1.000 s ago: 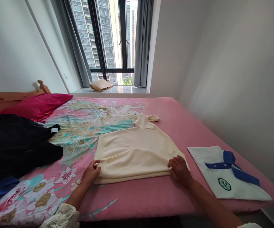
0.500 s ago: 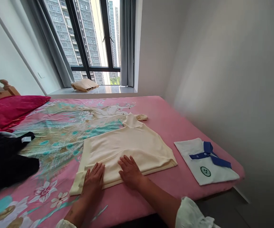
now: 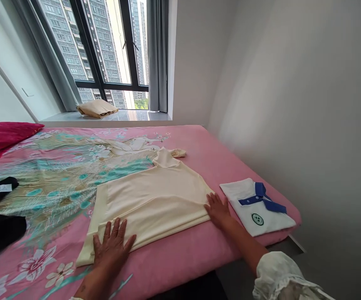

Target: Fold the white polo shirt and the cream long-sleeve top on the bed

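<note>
A cream high-necked top (image 3: 155, 187) lies spread on the bed, its near side folded inward and its collar pointing away from me. My left hand (image 3: 113, 243) rests flat on the near left corner of the top, by the hem, with fingers spread. At the right end, near the shoulder, my right hand (image 3: 217, 209) lies on the edge of the cloth, palm down and fingers apart. Neither hand grips the fabric. One sleeve (image 3: 178, 153) sticks out beside the collar.
Right of the top lies a folded white polo shirt (image 3: 257, 208) with a blue collar. Black clothing (image 3: 1, 229) lies at the left, below a red pillow (image 3: 8, 139). A beige folded cloth (image 3: 96, 108) sits on the windowsill. The bed (image 3: 168, 271) ends near me.
My right hand has slid right along the top to its shoulder end. The left hand has stayed near the hem, its fingers now spread wider. The view has turned slightly right.
</note>
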Demonstrator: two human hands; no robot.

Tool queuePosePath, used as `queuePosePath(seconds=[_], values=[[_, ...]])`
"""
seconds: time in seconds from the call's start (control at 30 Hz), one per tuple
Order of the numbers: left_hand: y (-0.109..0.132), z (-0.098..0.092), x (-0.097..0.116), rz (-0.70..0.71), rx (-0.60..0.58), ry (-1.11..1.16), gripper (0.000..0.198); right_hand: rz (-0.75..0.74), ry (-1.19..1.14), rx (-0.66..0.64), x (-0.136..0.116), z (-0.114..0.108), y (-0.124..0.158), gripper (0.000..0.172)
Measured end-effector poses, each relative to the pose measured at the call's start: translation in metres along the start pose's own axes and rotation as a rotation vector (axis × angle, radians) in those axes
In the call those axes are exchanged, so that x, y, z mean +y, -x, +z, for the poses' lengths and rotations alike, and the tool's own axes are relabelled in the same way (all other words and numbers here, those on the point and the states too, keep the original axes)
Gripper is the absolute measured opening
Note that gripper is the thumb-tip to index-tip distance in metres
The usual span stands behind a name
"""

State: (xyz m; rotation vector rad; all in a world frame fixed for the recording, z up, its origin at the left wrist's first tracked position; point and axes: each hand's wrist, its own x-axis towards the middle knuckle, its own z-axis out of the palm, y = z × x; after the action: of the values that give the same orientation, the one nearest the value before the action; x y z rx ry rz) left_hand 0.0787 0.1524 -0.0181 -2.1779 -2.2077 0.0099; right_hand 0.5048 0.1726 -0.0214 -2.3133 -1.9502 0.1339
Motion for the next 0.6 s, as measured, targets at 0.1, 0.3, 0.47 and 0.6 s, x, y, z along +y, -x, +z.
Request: queuePosePath(seconds=[0.1,0.3,0.47,0.6], values=[[-0.002,-0.006,0.002,-0.012,-0.013,0.053,0.062,0.07,-0.003,0.092,0.006,-0.011,0.003,0.052],[0.003,-0.018,-0.001,0.097,0.103,0.185,0.05,-0.301,-0.126,0.278,-0.065,-0.013,0.022,0.044],[0.027,-0.015,-0.038,0.252,0.146,0.219,0.049,-0.377,-0.167,0.255,-0.062,0.0,0.034,0.064],[0.036,-0.003,-0.067,0.337,0.191,0.245,0.043,-0.422,-0.119,0.321,-0.018,0.008,0.042,0.054]])
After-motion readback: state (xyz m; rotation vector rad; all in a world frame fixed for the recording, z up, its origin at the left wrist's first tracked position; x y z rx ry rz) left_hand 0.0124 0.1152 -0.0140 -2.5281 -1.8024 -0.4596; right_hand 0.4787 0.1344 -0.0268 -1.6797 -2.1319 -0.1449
